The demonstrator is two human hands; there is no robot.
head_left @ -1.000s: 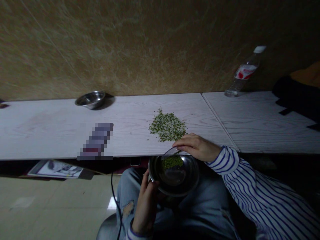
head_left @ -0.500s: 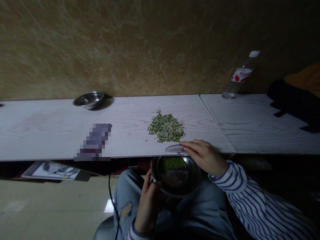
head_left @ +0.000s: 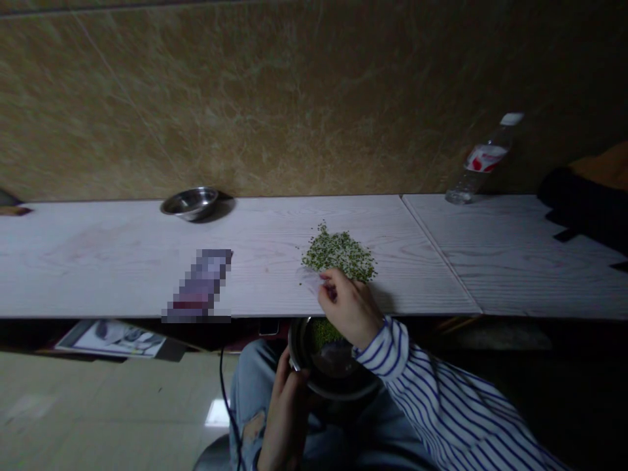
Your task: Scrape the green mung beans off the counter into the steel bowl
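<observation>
My right hand [head_left: 348,304] is closed on a clear, half-round plastic piece [head_left: 310,279] that looks like a protractor. It holds this at the near left side of a spread of small green mung beans [head_left: 338,252] on the white wood-grain table [head_left: 265,261]. Below the table's front edge, my left hand [head_left: 289,399] grips the left rim of a steel bowl [head_left: 297,353] above my lap. More mung beans [head_left: 324,332] lie in the bowl's far part. My right forearm hides the bowl's right side.
A smaller steel bowl [head_left: 190,204] stands at the back left, near a blurred flat rectangular thing [head_left: 203,284]. At the back right are a plastic bottle [head_left: 483,160] and dark cloth [head_left: 574,203]. A black cable [head_left: 223,386] hangs on the left.
My right hand has moved left and away from me with the plastic piece, from the table's front edge to the near left of the beans. My left hand still holds the bowl.
</observation>
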